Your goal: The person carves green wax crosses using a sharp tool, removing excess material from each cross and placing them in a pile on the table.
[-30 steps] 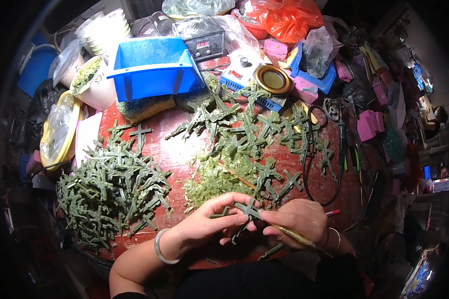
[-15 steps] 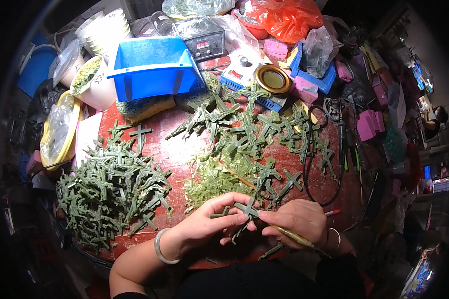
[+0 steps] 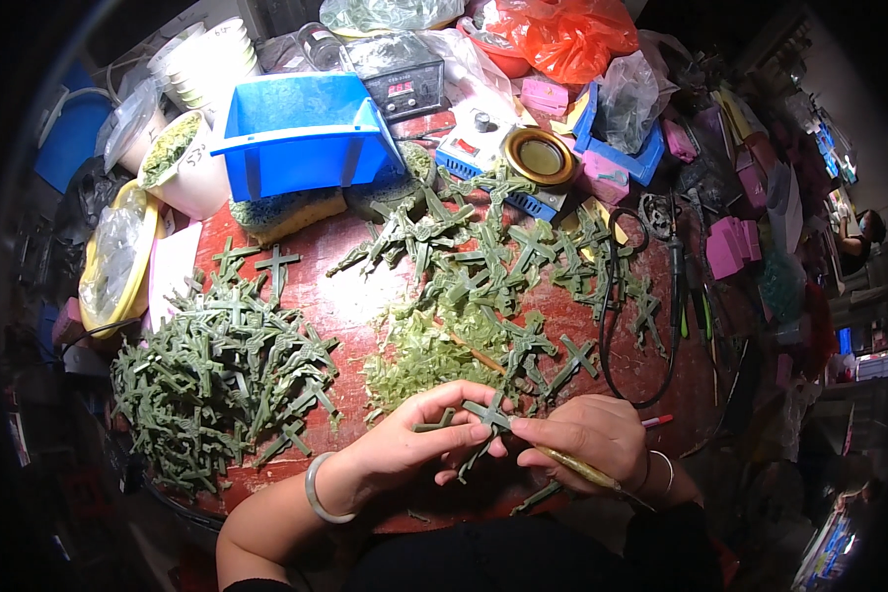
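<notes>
My left hand point(image 3: 416, 426) pinches a small green cross point(image 3: 495, 412), apparently of wax, between thumb and fingers near the front of the table. More green pieces stick out around that hand's fingers; whether it holds a second cross I cannot tell. My right hand point(image 3: 594, 429) is closed around a thin tool with a yellowish handle point(image 3: 584, 468). Its fingertips meet the right side of the cross, and the tool's tip is hidden there. Just beyond my hands lie pale green shavings point(image 3: 424, 355) and several loose crosses point(image 3: 528, 345).
A large heap of green crosses point(image 3: 232, 370) covers the table's left. Farther back stand a blue bin point(image 3: 301, 148) on a sponge point(image 3: 286, 215), a black box with a red display point(image 3: 400, 84) and a small heater with a round brass-coloured dish point(image 3: 541, 158). A black cable point(image 3: 607, 326) loops at right.
</notes>
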Motion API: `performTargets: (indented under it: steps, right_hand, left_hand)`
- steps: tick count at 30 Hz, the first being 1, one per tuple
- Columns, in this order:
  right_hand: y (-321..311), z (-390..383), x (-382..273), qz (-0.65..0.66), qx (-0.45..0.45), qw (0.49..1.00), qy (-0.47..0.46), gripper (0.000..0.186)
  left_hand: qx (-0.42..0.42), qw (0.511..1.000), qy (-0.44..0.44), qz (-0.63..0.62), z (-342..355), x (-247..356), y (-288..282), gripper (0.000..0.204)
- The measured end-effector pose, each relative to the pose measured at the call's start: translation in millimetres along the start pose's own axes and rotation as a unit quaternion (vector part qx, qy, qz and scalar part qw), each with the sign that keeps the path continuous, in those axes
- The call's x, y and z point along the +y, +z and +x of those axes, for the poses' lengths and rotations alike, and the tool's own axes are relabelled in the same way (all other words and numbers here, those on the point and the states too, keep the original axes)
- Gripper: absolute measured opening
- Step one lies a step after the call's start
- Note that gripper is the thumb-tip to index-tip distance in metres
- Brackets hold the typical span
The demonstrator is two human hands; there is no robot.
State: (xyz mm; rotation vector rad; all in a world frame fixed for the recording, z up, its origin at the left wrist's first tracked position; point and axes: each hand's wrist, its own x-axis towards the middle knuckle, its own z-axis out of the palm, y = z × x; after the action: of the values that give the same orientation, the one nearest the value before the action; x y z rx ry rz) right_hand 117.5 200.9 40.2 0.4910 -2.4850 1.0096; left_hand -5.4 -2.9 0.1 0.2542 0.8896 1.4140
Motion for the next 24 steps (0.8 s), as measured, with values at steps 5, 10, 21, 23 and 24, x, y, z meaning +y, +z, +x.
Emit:
performTargets:
  steps: [5, 10, 21, 23, 24]
  right_hand:
    - [0.1, 0.7, -0.5, 0.001, 0.006, 1.0, -0.002, 0.03]
    - [-2.2, 1.6, -1.1, 0.017, -0.002, 1.0, 0.001, 0.029]
    - [-2.1, 0.2, 0.2, 0.047, -0.003, 0.999, 0.022, 0.028]
    - [-3.7, 1.3, -0.1, 0.036, -0.008, 0.999, 0.005, 0.031]
    - [-3.4, 1.2, 0.0, 0.036, -0.008, 0.999, 0.005, 0.031]
  left_hand:
    - [-0.002, 1.0, 0.0, 0.0, 0.0, 1.0, 0.0, 0.033]
    - [-0.008, 1.0, 0.005, -0.005, -0.7, 0.8, 1.5, 0.033]
    - [-0.001, 1.0, -0.001, -0.005, -1.2, -0.2, 0.2, 0.034]
    - [-0.007, 1.0, 0.003, -0.004, -1.1, -0.4, -0.4, 0.034]
    - [-0.007, 1.0, 0.003, -0.004, -1.1, 0.1, 0.2, 0.034]
